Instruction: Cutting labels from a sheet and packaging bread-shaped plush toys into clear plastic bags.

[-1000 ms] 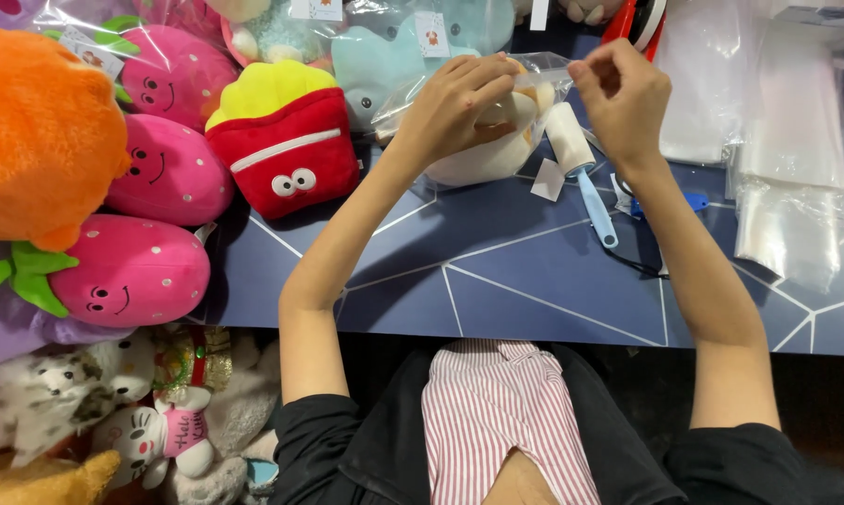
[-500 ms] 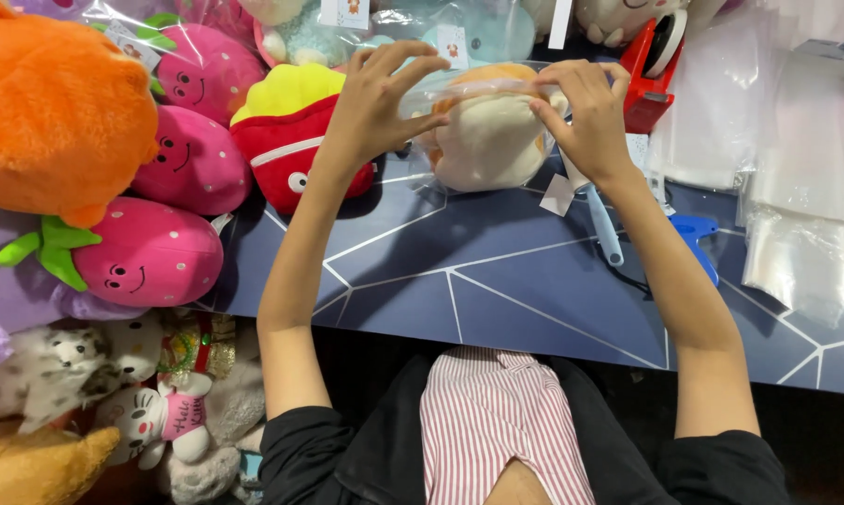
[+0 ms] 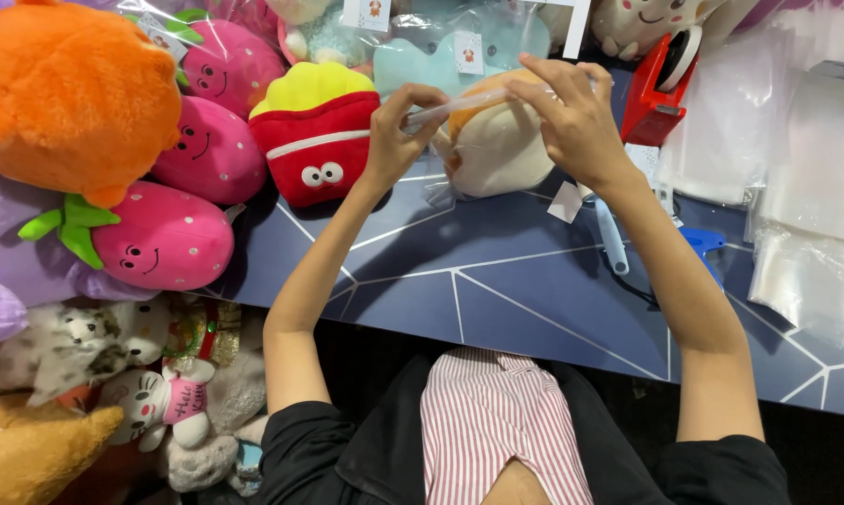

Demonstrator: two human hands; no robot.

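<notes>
Both hands, left hand (image 3: 396,140) and right hand (image 3: 572,117), pinch the clear plastic bag's mouth (image 3: 459,101) taut. Beneath them sits the round cream plush toy (image 3: 492,150), bagged, so the opening stays flat.

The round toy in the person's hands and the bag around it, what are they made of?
The cream and tan plush toy looks like soft, fuzzy fabric with stuffing inside: its surface is matte and it bulges roundly. The clear bag around it seems to be thin glossy plastic, since it is see-through, crinkles and catches the light. The left hand and right hand pinch the bag's top edge.
</notes>
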